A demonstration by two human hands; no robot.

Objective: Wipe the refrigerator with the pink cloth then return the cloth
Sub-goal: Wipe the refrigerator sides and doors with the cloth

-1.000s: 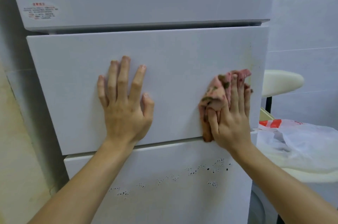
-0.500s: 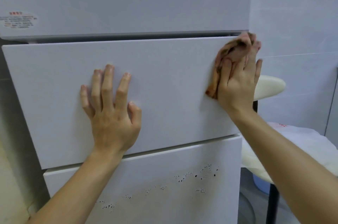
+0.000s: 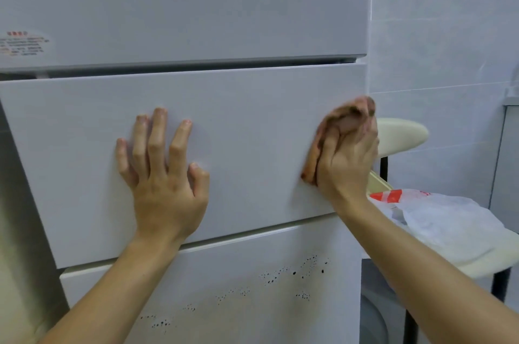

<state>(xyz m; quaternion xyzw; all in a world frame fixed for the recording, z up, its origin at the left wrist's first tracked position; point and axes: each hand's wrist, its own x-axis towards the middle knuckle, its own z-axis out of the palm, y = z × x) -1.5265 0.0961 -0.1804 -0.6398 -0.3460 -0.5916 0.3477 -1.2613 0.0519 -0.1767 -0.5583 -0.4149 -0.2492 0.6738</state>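
The white refrigerator (image 3: 247, 107) fills the view, with an upper door, a middle drawer front and a lower door speckled with dark spots. My left hand (image 3: 163, 175) rests flat on the middle drawer front, fingers spread. At the drawer's right edge my right hand (image 3: 346, 158) presses the crumpled pink cloth (image 3: 341, 119) against the front, fingers curled over it. The cloth is blurred and pokes out above and to the left of the hand.
To the right of the refrigerator stands a cream chair (image 3: 398, 136) with dark legs, a white and red plastic bag (image 3: 438, 217) lying on its seat. A white tiled wall (image 3: 438, 34) is behind it. A sticker (image 3: 22, 43) sits on the upper door at left.
My right hand has slid the cloth down the drawer's right edge from its top corner to mid-height. The left hand stays flat on the drawer front.
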